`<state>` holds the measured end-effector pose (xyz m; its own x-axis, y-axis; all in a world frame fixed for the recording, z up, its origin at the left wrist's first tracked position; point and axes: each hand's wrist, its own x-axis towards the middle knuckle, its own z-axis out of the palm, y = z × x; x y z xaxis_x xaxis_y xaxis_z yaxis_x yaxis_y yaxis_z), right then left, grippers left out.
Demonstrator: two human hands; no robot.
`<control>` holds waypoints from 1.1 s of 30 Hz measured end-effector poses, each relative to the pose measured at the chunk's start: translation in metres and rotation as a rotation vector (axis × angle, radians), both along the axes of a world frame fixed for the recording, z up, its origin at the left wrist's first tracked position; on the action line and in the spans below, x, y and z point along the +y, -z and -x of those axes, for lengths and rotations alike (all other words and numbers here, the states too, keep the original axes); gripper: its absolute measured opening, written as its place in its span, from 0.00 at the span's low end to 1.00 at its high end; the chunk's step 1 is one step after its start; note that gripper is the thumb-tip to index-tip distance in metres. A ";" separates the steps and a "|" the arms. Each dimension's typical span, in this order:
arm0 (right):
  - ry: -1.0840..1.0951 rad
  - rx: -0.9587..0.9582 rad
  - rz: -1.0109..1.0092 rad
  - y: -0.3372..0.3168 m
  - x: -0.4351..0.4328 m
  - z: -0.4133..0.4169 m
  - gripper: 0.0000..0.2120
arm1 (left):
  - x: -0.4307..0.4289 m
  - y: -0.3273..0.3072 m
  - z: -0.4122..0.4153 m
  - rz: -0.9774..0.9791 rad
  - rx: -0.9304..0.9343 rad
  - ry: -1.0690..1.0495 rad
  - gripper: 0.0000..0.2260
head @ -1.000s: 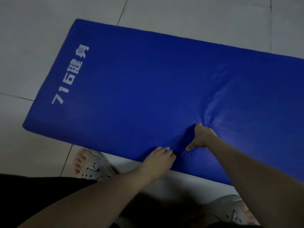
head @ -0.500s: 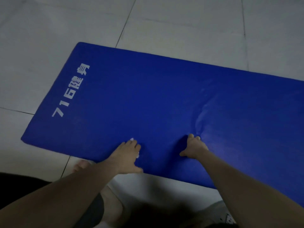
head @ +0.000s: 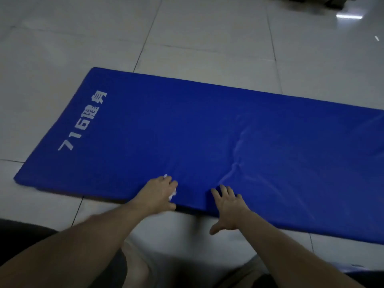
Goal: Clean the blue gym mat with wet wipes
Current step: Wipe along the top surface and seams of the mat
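The blue gym mat (head: 187, 132) lies flat on the tiled floor, white lettering near its left end. My left hand (head: 158, 194) lies on the mat's near edge over a white wet wipe (head: 172, 195); bits of the wipe show beside and beyond my fingers. My right hand (head: 228, 208) rests just to the right of it, fingers straight and spread on the same edge, the thumb hanging over the floor. A crease (head: 236, 154) runs across the mat beyond my right hand.
Pale floor tiles (head: 207, 38) surround the mat. Dark objects (head: 324, 2) sit at the far top right, beside a bright light reflection (head: 349, 16). My legs and dark shorts fill the bottom of the view.
My left hand has slid left along the near edge with the wipe. My right hand, earlier bunched and pressing a dent into the mat, now lies flat with spread fingers. The view has tilted up.
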<state>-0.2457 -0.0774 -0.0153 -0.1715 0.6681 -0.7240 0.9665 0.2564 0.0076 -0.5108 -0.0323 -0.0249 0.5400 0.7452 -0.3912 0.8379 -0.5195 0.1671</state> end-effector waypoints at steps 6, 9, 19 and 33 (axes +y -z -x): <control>0.153 -0.049 -0.413 -0.030 0.034 -0.020 0.37 | 0.055 -0.050 -0.036 -0.164 -0.128 -0.039 0.16; 0.231 -0.039 -0.478 -0.050 0.048 -0.051 0.27 | 0.061 -0.060 -0.064 -0.176 -0.207 -0.109 0.15; 0.587 -0.180 -0.398 -0.043 0.009 -0.140 0.24 | 0.014 -0.037 -0.188 0.025 -0.354 -0.081 0.05; 1.160 0.809 0.230 -0.008 0.038 -0.037 0.09 | 0.015 -0.018 -0.135 0.540 -0.470 -1.042 0.12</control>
<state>-0.2089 -0.0393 -0.0077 -0.0300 0.5969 -0.8017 0.3446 -0.7467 -0.5689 -0.3762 -0.0168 -0.0070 -0.0367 0.7056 -0.7076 0.6097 0.5768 0.5436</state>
